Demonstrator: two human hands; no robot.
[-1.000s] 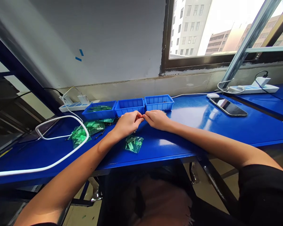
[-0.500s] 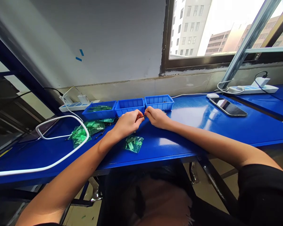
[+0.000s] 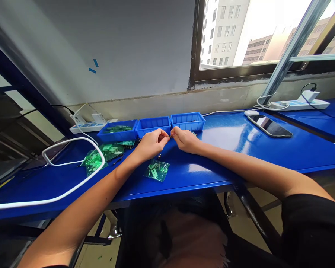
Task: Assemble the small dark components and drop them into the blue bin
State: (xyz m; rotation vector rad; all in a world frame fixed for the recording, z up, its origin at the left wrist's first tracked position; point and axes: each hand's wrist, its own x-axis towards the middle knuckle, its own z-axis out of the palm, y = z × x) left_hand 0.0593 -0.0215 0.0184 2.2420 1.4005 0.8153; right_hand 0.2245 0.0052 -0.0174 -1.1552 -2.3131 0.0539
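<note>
My left hand and my right hand meet fingertip to fingertip above the blue table, just in front of the blue bins. Both are closed in a pinch. Between them shows a tiny dark, thin part, too small to name and mostly covered by the fingers. Below my left hand lies a small green plastic bag with pale strips inside. More green bags are heaped to the left of my left wrist, with several dark screw-like pieces near them.
Three blue bins stand along the back: the left bin holds green bags, then come a middle bin and a right bin. A phone lies at right. A white cable loops at left, and power strips sit at both sides.
My left fingers have shifted slightly and spread a little at the knuckles, while the fingertips stay at the small part. My right hand has barely moved.
</note>
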